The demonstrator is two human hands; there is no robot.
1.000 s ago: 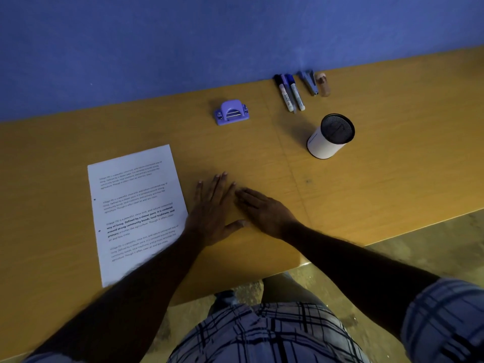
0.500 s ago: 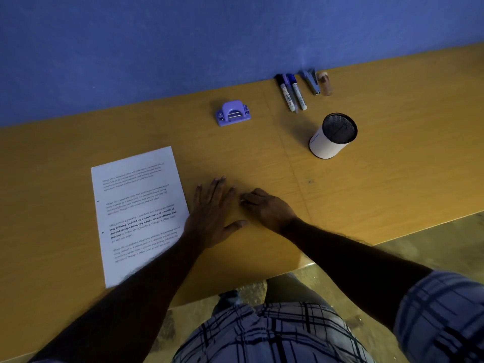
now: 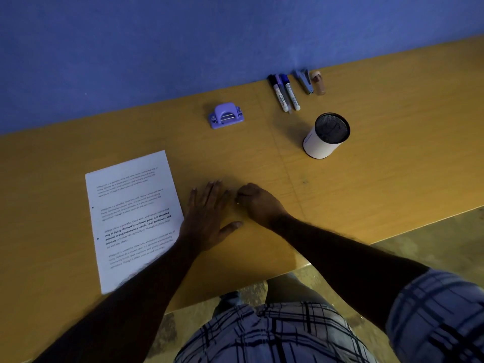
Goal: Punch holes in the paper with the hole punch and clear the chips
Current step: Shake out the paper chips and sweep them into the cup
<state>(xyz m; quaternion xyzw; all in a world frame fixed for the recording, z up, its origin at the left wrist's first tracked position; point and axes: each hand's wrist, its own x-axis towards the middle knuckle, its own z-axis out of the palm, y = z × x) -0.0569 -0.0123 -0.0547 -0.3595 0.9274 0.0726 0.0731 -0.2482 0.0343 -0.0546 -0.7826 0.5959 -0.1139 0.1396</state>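
Both hands down on bench (image 3: pixel 392 184), paper (image 3: pixel 131 205) to L.
L hand (image 3: pixel 209 218) flat, grip released, at paper's R edge, sheet's long axis near-to-far; R hand (image 3: pixel 259 205) clenched, contents unclear; hole punch (image 3: pixel 226 116) well ahead, btwn both.

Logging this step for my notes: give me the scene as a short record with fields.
paper: flat on table, two dark marks near left edge
punch: at back, untouched
left hand: flat on table at paper's right edge
right hand: fingers curled, on table
cup: upright, right of punch
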